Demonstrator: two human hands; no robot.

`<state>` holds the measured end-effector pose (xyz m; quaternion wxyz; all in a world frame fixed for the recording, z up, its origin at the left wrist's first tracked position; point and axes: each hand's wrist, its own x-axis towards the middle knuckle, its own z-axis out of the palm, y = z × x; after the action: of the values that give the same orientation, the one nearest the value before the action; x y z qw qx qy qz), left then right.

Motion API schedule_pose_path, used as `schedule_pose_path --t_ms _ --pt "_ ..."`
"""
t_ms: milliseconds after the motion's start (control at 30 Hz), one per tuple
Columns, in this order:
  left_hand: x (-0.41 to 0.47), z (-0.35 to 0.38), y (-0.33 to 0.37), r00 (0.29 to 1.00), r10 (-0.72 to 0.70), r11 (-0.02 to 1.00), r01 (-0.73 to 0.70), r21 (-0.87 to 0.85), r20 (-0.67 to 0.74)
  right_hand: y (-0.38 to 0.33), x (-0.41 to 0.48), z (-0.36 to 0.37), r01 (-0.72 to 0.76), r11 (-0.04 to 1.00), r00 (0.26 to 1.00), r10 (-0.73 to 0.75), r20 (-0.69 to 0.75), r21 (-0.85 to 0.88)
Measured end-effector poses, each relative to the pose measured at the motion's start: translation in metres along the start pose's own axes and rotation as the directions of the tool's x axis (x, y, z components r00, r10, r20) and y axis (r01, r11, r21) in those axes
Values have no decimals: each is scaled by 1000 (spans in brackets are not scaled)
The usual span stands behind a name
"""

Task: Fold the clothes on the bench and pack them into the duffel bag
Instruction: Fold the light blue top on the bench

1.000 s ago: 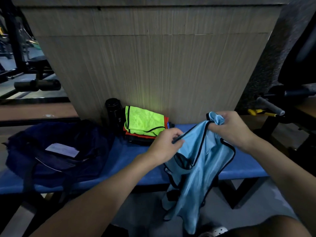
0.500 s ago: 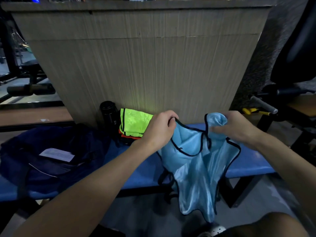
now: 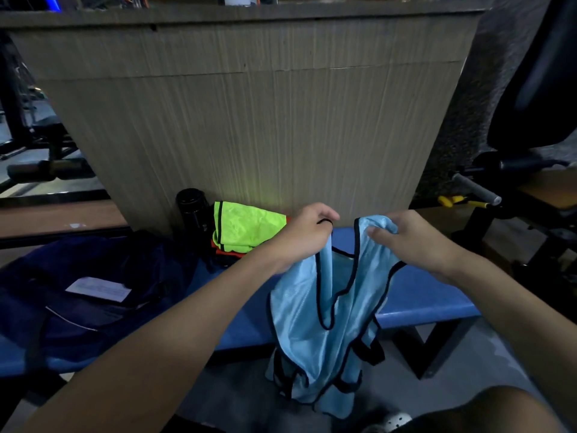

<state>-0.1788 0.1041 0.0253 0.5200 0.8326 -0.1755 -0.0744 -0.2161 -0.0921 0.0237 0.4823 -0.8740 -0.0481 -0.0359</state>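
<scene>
Single head-worn wide-angle view, looking forward and down over the person's own forearms, which enter from the bottom edge. The left hand (image 3: 304, 235) and right hand (image 3: 415, 242) sit just below frame centre, close to the lens, so individual fingers read clearly. Both grip the light blue vest (image 3: 327, 307), which hangs below them. The blue bench (image 3: 421, 295) runs crosswise just beyond the hands, seen from its front side. The duffel bag (image 3: 150, 267) lies well left of the left hand. The wooden panel (image 3: 249, 120) rises past the hands and fills the upper frame, its edges bowed by the lens. A knee (image 3: 499, 410) shows below the right hand, nearest the camera.
</scene>
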Motion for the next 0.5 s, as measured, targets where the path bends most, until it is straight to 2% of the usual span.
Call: schedule_pose_path --t_ms 200,367,500 --pt "2 -4 -9 997 71 991 -74 -112 -32 -8 -3 4 -10 990 1000 12 -15 140" --pt "6 -3 -4 973 108 983 -136 -127 -204 -19 -12 8 6 955 995 -34 89 296" --pt "8 1 3 949 104 983 -143 -113 -296 -23 -14 13 27 936 994 -61 87 352"
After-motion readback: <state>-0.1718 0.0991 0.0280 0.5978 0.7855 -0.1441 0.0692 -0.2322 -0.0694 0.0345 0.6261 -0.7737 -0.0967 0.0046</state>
